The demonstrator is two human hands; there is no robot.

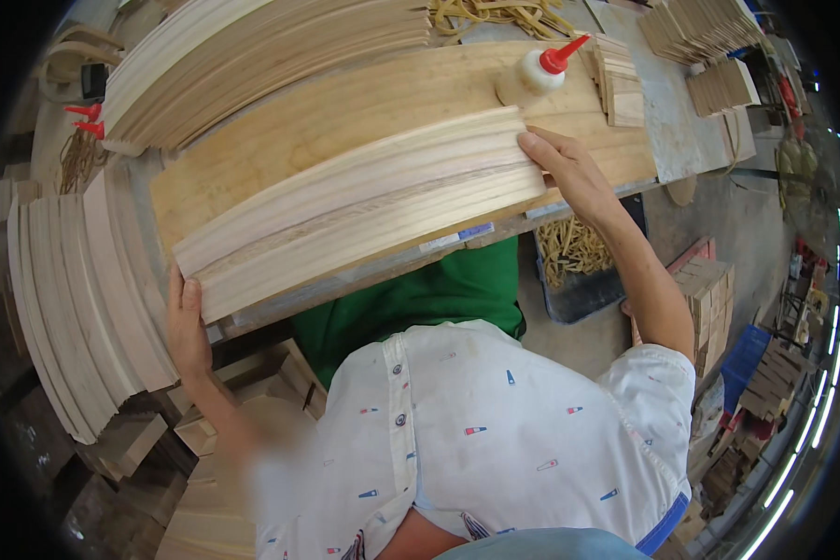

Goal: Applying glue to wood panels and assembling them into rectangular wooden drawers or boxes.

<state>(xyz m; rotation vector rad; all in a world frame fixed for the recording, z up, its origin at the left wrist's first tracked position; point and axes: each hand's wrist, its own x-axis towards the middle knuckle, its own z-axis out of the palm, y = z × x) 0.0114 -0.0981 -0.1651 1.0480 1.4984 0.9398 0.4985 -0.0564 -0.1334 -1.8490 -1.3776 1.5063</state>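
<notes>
A long pale wooden board [364, 201], with lengthwise grain lines and a darker streak, lies across the near part of a plywood work board [215, 191]. My left hand [189, 322] grips its left end, the thumb on top and the other fingers partly hidden at the edge. At the opposite end my right hand [574, 173] is closed on the board, thumb on the upper face and the fingers going round the end. Beyond the right end stands a white glue bottle [530, 78] with a red pointed nozzle.
Long boards are stacked at the back [280, 65] and at the left [84, 299]. Small wooden pieces [623, 93] lie right of the bottle. Yellow bands [504, 14] are heaped at the back. A dark bin [579, 303] of similar bands sits below the table on the right.
</notes>
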